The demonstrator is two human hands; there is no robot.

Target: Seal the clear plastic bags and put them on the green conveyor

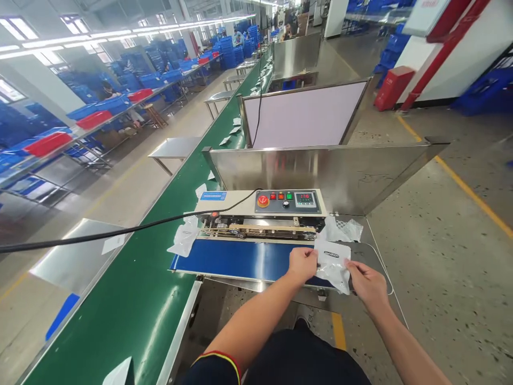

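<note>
A white plastic pouch [333, 263] with dark lettering near its top is stretched between my two hands at the right end of the band sealer [262, 208]. My left hand [303, 264] pinches its left edge, above the sealer's blue belt [236, 259]. On the other side, my right hand [367, 284] grips the right edge between thumb and fingers. The pouch's upper edge is close to the sealer's intake. Behind it lie more clear and white pouches [348, 230] on the metal table. Another white pouch [185, 236] rests at the belt's left end, over the green conveyor.
A long green conveyor [160, 299] runs along the left, carrying several white pouches. A black cable [132, 229] crosses in front of the sealer. Steel partitions [280, 168] stand behind it. Small metal tables [80, 254] line the conveyor's far side. A red box [395, 88] stands at the right.
</note>
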